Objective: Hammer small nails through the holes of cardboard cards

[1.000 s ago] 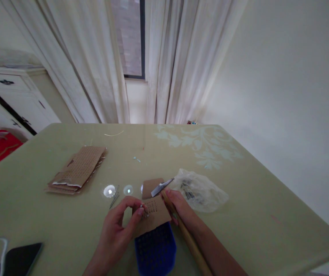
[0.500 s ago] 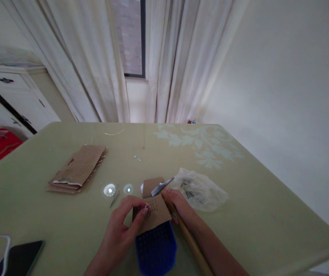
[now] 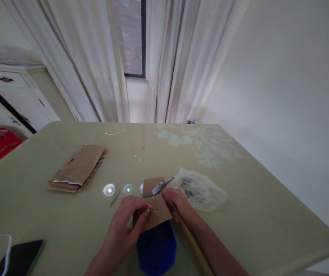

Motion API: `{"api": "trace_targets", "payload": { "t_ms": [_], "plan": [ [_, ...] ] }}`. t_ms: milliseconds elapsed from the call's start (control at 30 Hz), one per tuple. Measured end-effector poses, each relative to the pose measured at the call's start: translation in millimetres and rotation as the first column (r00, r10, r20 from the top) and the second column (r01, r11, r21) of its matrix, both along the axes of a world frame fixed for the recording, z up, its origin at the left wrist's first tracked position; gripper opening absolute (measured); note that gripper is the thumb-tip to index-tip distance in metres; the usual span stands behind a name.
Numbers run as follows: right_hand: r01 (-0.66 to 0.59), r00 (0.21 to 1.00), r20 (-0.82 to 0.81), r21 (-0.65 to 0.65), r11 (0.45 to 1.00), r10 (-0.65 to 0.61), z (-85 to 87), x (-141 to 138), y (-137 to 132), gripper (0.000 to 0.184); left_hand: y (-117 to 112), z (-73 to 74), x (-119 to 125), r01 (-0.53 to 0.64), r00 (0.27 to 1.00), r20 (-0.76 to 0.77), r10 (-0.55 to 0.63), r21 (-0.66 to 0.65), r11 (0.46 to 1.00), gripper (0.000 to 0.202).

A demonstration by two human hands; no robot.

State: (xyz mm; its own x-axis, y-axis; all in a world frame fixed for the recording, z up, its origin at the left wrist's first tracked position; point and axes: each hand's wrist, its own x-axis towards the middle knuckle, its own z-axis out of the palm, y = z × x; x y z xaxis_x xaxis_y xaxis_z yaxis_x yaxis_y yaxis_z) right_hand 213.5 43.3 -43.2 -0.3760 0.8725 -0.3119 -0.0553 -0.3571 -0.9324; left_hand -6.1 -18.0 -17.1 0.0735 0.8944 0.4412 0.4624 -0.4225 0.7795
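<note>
My left hand pinches a small nail against a punched piece of cardboard. That cardboard lies on top of a blue perforated block near the table's front edge. My right hand grips the wooden handle of a hammer, close to its metal head. The head points up and away, just beyond the cardboard.
A stack of punched cardboard sheets lies at the left. Loose nails rest by my left hand. A clear plastic bag with more nails sits at the right. A dark phone lies at the front left. The table is pale green.
My left hand has shifted slightly right, carrying the nail further over the cardboard. The right hand and hammer have hardly moved.
</note>
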Motion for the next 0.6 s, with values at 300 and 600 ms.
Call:
{"api": "trace_targets", "payload": {
  "t_ms": [300,600],
  "plan": [
    [0.067,0.989,0.127,0.094,0.993,-0.079,32.0,17.5,1.9,0.066,2.7,1.1,4.9,0.081,0.997,-0.021,-0.079,0.102,0.992,0.018],
    [-0.295,0.84,0.513,0.154,0.943,0.178,129.2,29.1,-52.5,0.046,3.3,2.3,6.3,0.086,0.993,-0.091,-0.072,0.158,0.984,0.015]
  ]
}}
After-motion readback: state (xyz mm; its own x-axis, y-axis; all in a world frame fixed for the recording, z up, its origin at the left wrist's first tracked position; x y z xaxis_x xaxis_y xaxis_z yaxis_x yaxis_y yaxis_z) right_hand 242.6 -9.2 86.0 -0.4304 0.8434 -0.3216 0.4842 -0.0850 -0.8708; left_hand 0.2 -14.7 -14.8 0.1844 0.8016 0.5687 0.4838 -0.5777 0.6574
